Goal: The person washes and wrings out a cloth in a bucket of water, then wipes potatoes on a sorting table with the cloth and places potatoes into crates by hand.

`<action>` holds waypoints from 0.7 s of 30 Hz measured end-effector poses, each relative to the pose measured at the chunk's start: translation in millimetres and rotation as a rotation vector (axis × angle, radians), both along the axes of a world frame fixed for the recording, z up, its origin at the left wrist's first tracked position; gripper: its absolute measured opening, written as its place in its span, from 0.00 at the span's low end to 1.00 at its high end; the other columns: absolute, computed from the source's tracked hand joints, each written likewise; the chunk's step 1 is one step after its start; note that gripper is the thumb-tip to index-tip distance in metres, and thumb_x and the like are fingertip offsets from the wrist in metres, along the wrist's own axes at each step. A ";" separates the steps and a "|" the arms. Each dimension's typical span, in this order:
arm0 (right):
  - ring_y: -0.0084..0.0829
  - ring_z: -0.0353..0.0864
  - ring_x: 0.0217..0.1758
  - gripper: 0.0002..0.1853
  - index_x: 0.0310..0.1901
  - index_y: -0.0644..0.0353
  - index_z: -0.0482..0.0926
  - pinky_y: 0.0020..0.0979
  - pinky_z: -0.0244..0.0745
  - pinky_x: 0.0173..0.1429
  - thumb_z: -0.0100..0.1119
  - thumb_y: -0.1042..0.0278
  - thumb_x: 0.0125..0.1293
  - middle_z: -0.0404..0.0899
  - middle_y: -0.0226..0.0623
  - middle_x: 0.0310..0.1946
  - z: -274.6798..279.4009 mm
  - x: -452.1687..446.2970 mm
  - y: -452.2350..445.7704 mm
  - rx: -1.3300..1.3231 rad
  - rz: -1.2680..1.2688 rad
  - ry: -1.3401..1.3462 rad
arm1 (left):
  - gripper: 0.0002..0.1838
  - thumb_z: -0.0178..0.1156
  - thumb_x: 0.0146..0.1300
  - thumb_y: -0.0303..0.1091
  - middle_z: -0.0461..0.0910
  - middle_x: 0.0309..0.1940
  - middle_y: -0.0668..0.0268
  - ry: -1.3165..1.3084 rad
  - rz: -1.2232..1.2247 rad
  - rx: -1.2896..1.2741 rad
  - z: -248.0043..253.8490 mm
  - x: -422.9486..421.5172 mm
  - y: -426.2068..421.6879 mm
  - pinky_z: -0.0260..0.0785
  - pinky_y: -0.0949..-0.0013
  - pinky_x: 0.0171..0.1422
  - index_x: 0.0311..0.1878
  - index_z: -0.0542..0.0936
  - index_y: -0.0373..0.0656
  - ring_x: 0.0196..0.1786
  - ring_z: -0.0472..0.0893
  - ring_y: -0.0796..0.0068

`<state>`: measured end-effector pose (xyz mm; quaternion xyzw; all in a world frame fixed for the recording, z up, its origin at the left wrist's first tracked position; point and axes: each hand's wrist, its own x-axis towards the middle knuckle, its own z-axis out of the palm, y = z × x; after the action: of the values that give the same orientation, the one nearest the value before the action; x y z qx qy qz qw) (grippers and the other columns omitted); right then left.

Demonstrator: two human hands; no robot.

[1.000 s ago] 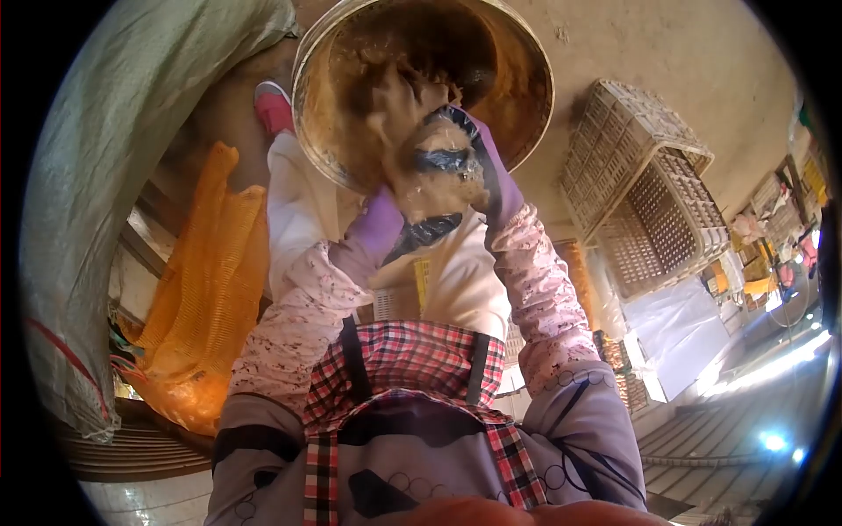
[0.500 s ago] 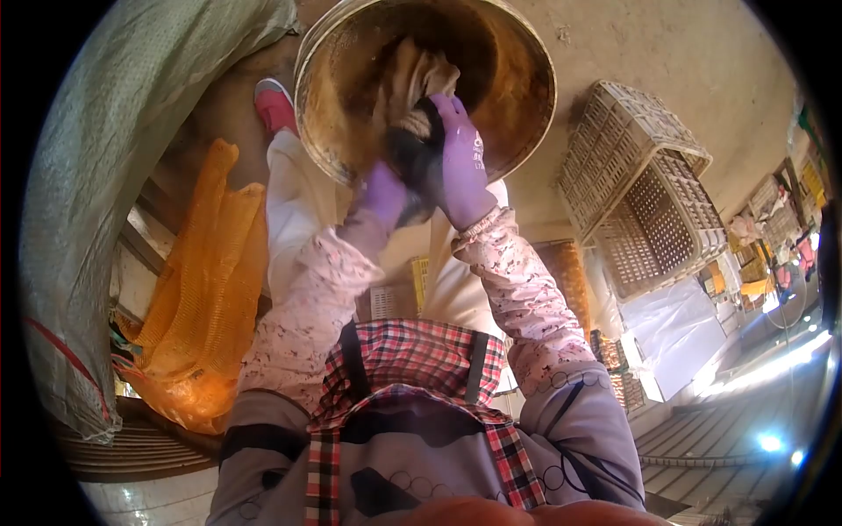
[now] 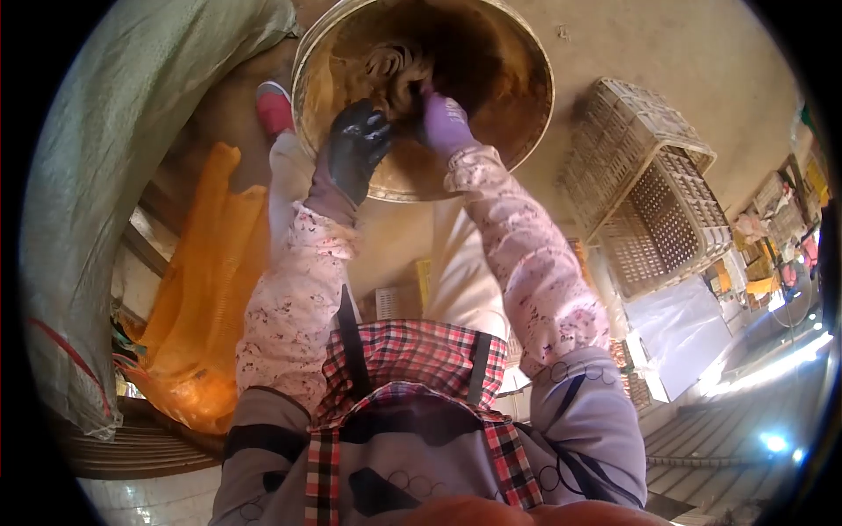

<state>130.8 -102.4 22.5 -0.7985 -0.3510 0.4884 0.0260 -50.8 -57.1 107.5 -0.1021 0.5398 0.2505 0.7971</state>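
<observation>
A large round bucket [image 3: 531, 136] with brown-stained inner walls stands in front of me. Inside it is a brown, wet-looking, folded cloth-like bundle [image 3: 392, 63]; its exact kind is unclear. My right hand [image 3: 447, 121], in a purple glove, reaches into the bucket with its fingers closed at the bundle's near right edge, the fingertips partly hidden. Over the near left rim is my left hand [image 3: 355, 145], in a glove with a black coating. Its fingers curl inward, apart from the bundle, and whatever they may hold is hidden.
White plastic crates [image 3: 653, 193] stand on the floor at the right, beside a white sheet-covered box [image 3: 680, 337]. Orange mesh sacks [image 3: 197, 307] lie to my left, next to a big grey-green woven sack [image 3: 96, 175]. A pink shoe [image 3: 274, 110] shows left of the bucket.
My hands were together on the bundle; now they are apart. The left has moved left to the rim and turned its black side up. The bundle sits lower in the bucket, the right hand following.
</observation>
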 end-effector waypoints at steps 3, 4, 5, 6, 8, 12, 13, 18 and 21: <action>0.53 0.78 0.43 0.21 0.45 0.63 0.78 0.41 0.75 0.47 0.37 0.57 0.69 0.77 0.59 0.41 -42.1 5.4 -0.7 -0.124 -0.743 0.223 | 0.21 0.52 0.66 0.40 0.76 0.53 0.60 0.048 -0.050 -0.041 2.0 1.8 -1.7 0.70 0.61 0.58 0.60 0.71 0.45 0.54 0.76 0.65; 0.53 0.78 0.43 0.20 0.44 0.63 0.77 0.42 0.75 0.47 0.39 0.57 0.68 0.77 0.59 0.40 -56.2 11.6 -3.2 -0.125 -0.720 0.139 | 0.21 0.51 0.66 0.40 0.76 0.53 0.60 0.037 -0.056 -0.027 1.9 0.6 -4.2 0.70 0.61 0.58 0.60 0.71 0.45 0.54 0.77 0.65; 0.54 0.78 0.43 0.19 0.43 0.63 0.77 0.43 0.75 0.47 0.41 0.58 0.67 0.78 0.59 0.39 -53.8 5.0 -5.8 -0.129 -0.419 -0.070 | 0.21 0.51 0.66 0.40 0.76 0.53 0.60 0.044 -0.058 -0.038 1.2 -0.8 -5.6 0.70 0.61 0.59 0.60 0.71 0.45 0.54 0.77 0.65; 0.54 0.78 0.43 0.18 0.43 0.64 0.77 0.44 0.75 0.47 0.42 0.58 0.66 0.78 0.59 0.38 -51.2 -4.2 -6.8 -0.138 -0.176 -0.244 | 0.21 0.50 0.67 0.40 0.76 0.53 0.60 0.047 -0.062 -0.046 -0.9 -2.1 -6.3 0.70 0.61 0.59 0.60 0.71 0.45 0.54 0.76 0.66; 0.56 0.78 0.42 0.17 0.41 0.64 0.77 0.45 0.75 0.47 0.46 0.58 0.64 0.79 0.58 0.36 -39.4 -21.0 -9.3 -0.110 0.164 -0.260 | 0.21 0.50 0.67 0.41 0.76 0.54 0.60 0.059 -0.082 -0.065 -2.8 -1.4 -10.5 0.69 0.61 0.59 0.61 0.71 0.45 0.54 0.76 0.65; 0.54 0.78 0.44 0.18 0.42 0.67 0.76 0.46 0.75 0.47 0.48 0.58 0.62 0.79 0.56 0.36 -4.7 -8.8 10.8 -0.241 0.344 -0.076 | 0.23 0.50 0.67 0.42 0.75 0.54 0.60 0.082 -0.136 -0.076 -5.3 -4.7 -21.1 0.69 0.58 0.59 0.64 0.68 0.47 0.55 0.75 0.61; 0.51 0.79 0.45 0.17 0.44 0.67 0.75 0.45 0.76 0.47 0.50 0.61 0.62 0.79 0.56 0.38 -1.4 -4.7 8.7 -0.121 0.030 -0.027 | 0.24 0.50 0.67 0.42 0.74 0.55 0.60 0.083 -0.152 -0.076 -3.1 -8.8 -22.6 0.69 0.57 0.59 0.64 0.67 0.49 0.56 0.75 0.60; 0.39 0.77 0.51 0.24 0.52 0.64 0.74 0.32 0.75 0.54 0.65 0.74 0.50 0.75 0.42 0.52 61.5 10.7 0.4 0.407 -0.476 0.521 | 0.29 0.55 0.62 0.54 0.68 0.55 0.62 0.116 -0.191 -0.249 -1.8 5.6 -3.1 0.67 0.54 0.56 0.65 0.65 0.58 0.52 0.72 0.60; 0.31 0.73 0.55 0.32 0.56 0.64 0.71 0.30 0.78 0.50 0.65 0.87 0.45 0.74 0.39 0.53 162.6 29.4 23.4 0.040 -0.867 1.028 | 0.33 0.55 0.60 0.61 0.67 0.56 0.65 0.123 -0.182 -0.476 0.2 16.4 18.6 0.66 0.57 0.56 0.63 0.66 0.53 0.52 0.71 0.63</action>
<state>160.2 -79.0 185.2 -0.5325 0.0495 0.7452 0.3983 -34.4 -38.6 107.7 -0.2224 0.6380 0.0496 0.7355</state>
